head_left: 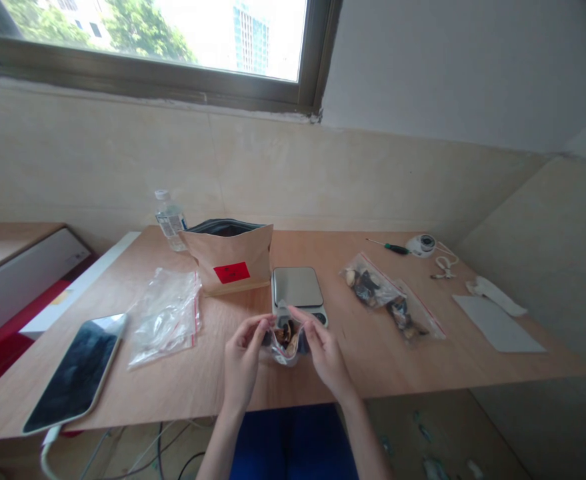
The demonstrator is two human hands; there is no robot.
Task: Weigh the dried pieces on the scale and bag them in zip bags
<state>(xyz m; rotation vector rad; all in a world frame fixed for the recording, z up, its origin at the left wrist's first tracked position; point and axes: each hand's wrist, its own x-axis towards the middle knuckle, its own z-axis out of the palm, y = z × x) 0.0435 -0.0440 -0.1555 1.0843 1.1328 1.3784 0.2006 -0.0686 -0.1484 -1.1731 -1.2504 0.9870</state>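
Note:
Between my hands is a small clear zip bag (286, 357) with its mouth spread apart, and brown and dark dried pieces (287, 333) show inside it. My left hand (245, 350) pinches the left side of the mouth between thumb and fingers. On the opposite side, my right hand (325, 347) pinches the bag's right edge. Just behind the bag sits a digital kitchen scale (299, 288) with a bare metal plate; the bag and my fingers cover part of its front. A brown paper pouch (235, 257) with a red label stands open at the scale's left.
Two filled zip bags (373, 283) lie right of the scale. Flat clear bags (167, 317), a phone (80, 370) on a cable and a plastic bottle (170, 220) are on the left. A screwdriver (395, 248), a small white camera (421, 245) and a white sheet (497, 323) lie far right.

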